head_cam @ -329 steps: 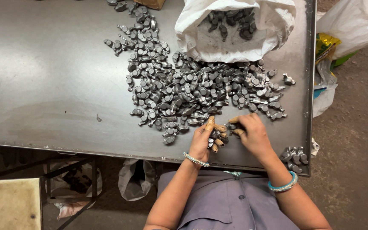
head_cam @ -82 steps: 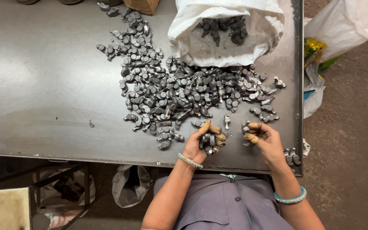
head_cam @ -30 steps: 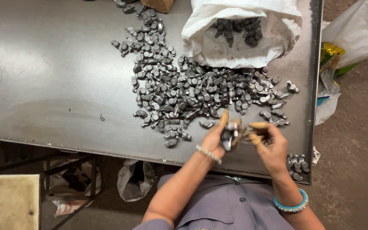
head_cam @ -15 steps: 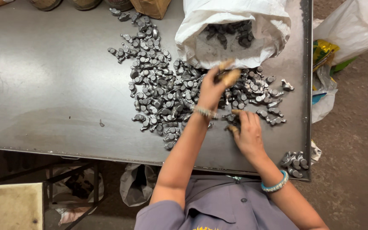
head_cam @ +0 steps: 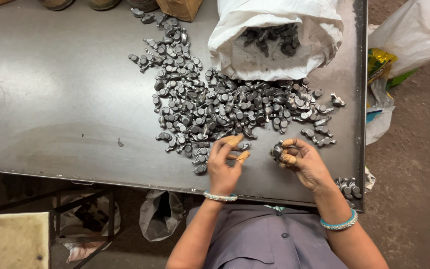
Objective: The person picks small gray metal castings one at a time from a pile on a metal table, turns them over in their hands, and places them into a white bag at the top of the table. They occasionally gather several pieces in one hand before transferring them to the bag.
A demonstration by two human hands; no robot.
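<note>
Left hand (head_cam: 223, 162) palm down, fingers spread forward; right hand (head_cam: 302, 160) curled, fingertips pinched together.

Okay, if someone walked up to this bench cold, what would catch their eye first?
First, the heap of small dark metal parts spread across the middle of the grey steel table, spilling from an open white sack at the far edge. Then the hands at the near edge: left hand picking, right hand holding one.

The heap of small grey metal parts (head_cam: 225, 104) fills the table's middle. Left of the heap, the bare metal table (head_cam: 51, 99) is wide open. Behind the heap, a white sack (head_cam: 274, 35) blocks the way.
</note>
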